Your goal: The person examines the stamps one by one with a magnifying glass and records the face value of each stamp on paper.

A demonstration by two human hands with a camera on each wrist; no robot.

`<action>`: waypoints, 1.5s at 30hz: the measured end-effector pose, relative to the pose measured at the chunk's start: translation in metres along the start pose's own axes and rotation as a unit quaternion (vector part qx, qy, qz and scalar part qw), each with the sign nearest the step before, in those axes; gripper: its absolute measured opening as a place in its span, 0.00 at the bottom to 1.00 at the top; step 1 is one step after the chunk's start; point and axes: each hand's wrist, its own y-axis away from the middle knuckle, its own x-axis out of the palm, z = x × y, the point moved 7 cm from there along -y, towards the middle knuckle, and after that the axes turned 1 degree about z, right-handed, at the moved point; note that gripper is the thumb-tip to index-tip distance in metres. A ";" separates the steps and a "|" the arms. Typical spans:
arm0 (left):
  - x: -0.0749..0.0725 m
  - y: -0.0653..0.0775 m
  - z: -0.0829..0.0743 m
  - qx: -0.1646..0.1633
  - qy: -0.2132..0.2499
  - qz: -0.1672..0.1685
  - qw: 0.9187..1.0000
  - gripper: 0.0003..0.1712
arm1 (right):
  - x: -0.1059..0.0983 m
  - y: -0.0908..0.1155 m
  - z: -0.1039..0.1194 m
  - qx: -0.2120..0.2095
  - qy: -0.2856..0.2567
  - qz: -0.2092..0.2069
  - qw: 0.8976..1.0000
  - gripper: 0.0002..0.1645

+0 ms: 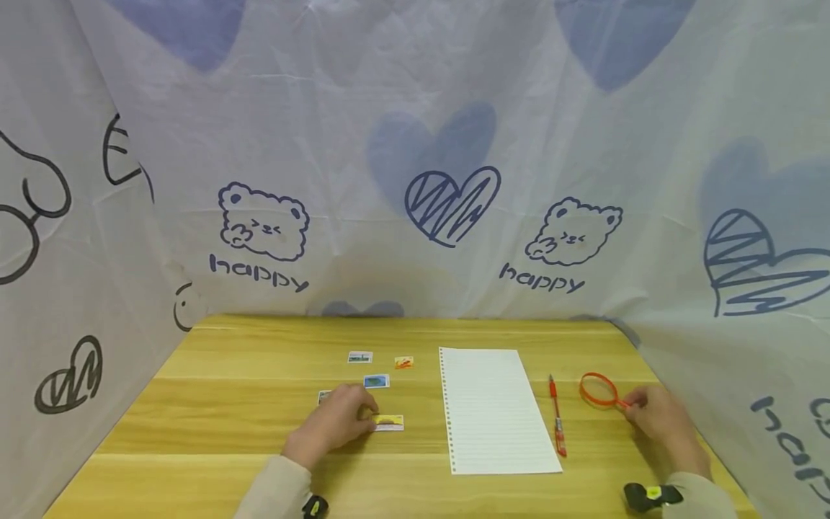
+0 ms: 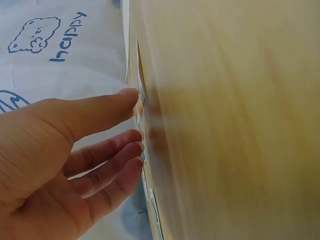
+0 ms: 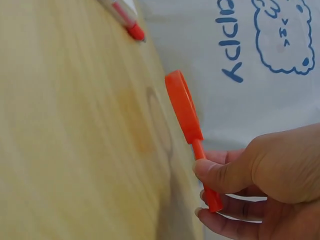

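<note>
My left hand (image 1: 337,420) pinches the left end of a yellow stamp (image 1: 390,423) between thumb and index finger. In the left wrist view the stamp stands slightly tilted at the thumb tip, and the index finger is mostly hidden behind the thumb. Just beyond the hand lie a blue stamp (image 1: 376,380), an orange-red one and a pale green-grey stamp (image 1: 359,357). Another stamp (image 1: 323,396) is partly covered by the hand. On the right, my right hand (image 1: 658,414) holds a red magnifying glass (image 3: 184,112) by its handle, its ring above the wood with a shadow below.
A lined sheet of paper (image 1: 499,411) with punched holes lies mid-table. Between it and the magnifying glass is a red pen (image 1: 557,418), tip pointing away. Printed white curtains (image 1: 363,274) enclose the wooden table (image 1: 227,404) at the back and both sides.
</note>
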 end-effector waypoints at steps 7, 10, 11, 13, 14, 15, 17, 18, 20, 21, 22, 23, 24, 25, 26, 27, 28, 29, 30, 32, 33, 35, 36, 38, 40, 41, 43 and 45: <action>0.003 0.000 0.003 -0.016 0.020 0.015 1.000 0.12 | -0.010 0.001 0.025 -0.030 0.006 -0.015 0.999 0.07; 0.002 0.001 0.005 -0.024 0.035 0.017 0.999 0.12 | -0.012 0.001 0.042 -0.054 0.013 -0.025 0.998 0.05; 0.002 0.001 0.005 -0.025 0.039 0.017 0.999 0.12 | -0.012 0.001 0.048 -0.062 0.013 -0.028 0.998 0.05; 0.001 0.001 0.006 -0.026 0.046 0.016 0.998 0.11 | -0.012 0.002 0.061 -0.079 0.013 -0.036 0.996 0.04; 0.000 0.001 0.006 -0.025 0.048 0.015 0.998 0.11 | -0.011 0.002 0.067 -0.086 0.011 -0.038 0.995 0.04; -0.001 0.001 0.007 -0.025 0.049 0.014 0.998 0.11 | -0.010 0.002 0.073 -0.095 0.006 -0.040 0.995 0.04; -0.002 0.001 0.007 -0.023 0.051 0.012 0.998 0.10 | -0.007 0.001 0.085 -0.110 -0.003 -0.041 0.993 0.04; -0.003 0.001 0.007 -0.023 0.051 0.011 0.998 0.10 | -0.006 0.001 0.091 -0.117 -0.007 -0.041 0.992 0.04; -0.003 0.000 0.007 -0.023 0.051 0.010 0.998 0.10 | -0.002 -0.001 0.101 -0.121 -0.017 -0.036 0.992 0.04; -0.003 0.000 0.007 -0.025 0.051 0.010 0.998 0.10 | 0.000 -0.001 0.106 -0.122 -0.019 -0.033 0.992 0.04; -0.003 0.000 0.007 -0.024 0.054 0.010 0.998 0.10 | 0.002 -0.002 0.110 -0.124 -0.020 -0.030 0.992 0.04; -0.003 0.000 0.007 -0.026 0.056 0.010 0.998 0.10 | 0.004 -0.003 0.116 -0.125 -0.025 -0.027 0.991 0.04; -0.002 0.000 0.007 -0.027 0.060 0.011 0.998 0.10 | 0.007 -0.004 0.121 -0.127 -0.028 -0.026 0.991 0.04; -0.002 0.000 0.007 -0.030 0.061 0.012 0.998 0.10 | 0.009 -0.004 0.126 -0.127 -0.029 -0.023 0.991 0.04; -0.001 0.000 0.007 -0.032 0.062 0.012 0.998 0.10 | 0.011 -0.005 0.132 -0.131 -0.032 -0.021 0.991 0.04; -0.001 0.000 0.007 -0.032 0.064 0.012 0.997 0.10 | 0.014 -0.006 0.138 -0.134 -0.033 -0.020 0.990 0.04; 0.000 0.000 0.008 -0.032 0.065 0.011 0.997 0.10 | 0.016 -0.007 0.143 -0.135 -0.035 -0.018 0.990 0.04; 0.000 0.000 0.008 -0.034 0.063 0.010 0.997 0.10 | 0.018 -0.007 0.148 -0.138 -0.036 -0.018 0.990 0.05; 0.000 0.000 0.009 -0.037 0.062 0.010 0.997 0.09 | 0.021 -0.008 0.154 -0.142 -0.035 -0.017 0.989 0.05; 0.001 -0.001 0.010 -0.040 0.059 0.010 0.997 0.09 | 0.026 -0.010 0.162 -0.142 -0.034 -0.013 0.989 0.05; 0.001 -0.001 0.010 -0.042 0.060 0.010 0.997 0.09 | 0.029 -0.011 0.165 -0.140 -0.035 -0.010 0.990 0.05; 0.001 -0.001 0.011 -0.047 0.059 0.013 0.997 0.08 | 0.034 -0.011 0.172 -0.136 -0.035 -0.004 0.990 0.06; 0.002 -0.001 0.011 -0.047 0.060 0.014 0.997 0.08 | 0.037 -0.011 0.175 -0.132 -0.034 -0.001 0.991 0.06; 0.001 -0.002 0.011 -0.047 0.061 0.015 0.997 0.08 | 0.042 -0.011 0.182 -0.129 -0.033 0.005 0.991 0.06; 0.001 -0.002 0.011 -0.046 0.061 0.014 0.997 0.08 | 0.045 -0.010 0.190 -0.133 -0.030 0.010 0.991 0.05; 0.001 -0.002 0.011 -0.045 0.060 0.013 0.997 0.08 | 0.047 -0.010 0.194 -0.137 -0.028 0.010 0.990 0.05; 0.000 -0.001 0.010 -0.047 0.060 0.011 0.997 0.08 | 0.050 -0.010 0.202 -0.148 -0.024 0.009 0.989 0.06; 0.001 -0.001 0.010 -0.050 0.060 0.012 0.997 0.08 | 0.052 -0.011 0.208 -0.155 -0.022 0.008 0.988 0.07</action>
